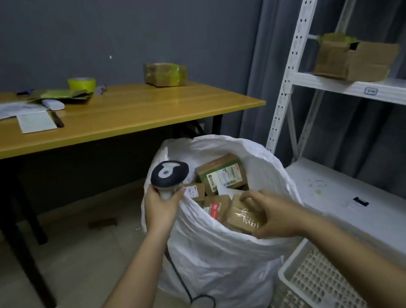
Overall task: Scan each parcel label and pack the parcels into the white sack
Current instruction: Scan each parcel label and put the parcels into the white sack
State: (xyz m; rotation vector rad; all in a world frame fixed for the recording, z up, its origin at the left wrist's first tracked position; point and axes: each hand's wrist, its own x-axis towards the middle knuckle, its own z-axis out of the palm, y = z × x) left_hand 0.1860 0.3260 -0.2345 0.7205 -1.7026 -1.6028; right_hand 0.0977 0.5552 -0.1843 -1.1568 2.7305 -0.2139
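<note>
The left hand (161, 208) grips the scanner (169, 176) by its handle, fingers curled round it, at the left rim of the sack (212, 253). The scanner head rises above the fist; its cable (182, 282) hangs below. The right hand (270, 216) holds a taped parcel (242, 215) at the sack mouth, thumb under the near edge and fingers curled over the top. Beyond that parcel, inside the sack, lie further parcels, one with its label (224, 175) facing up.
</note>
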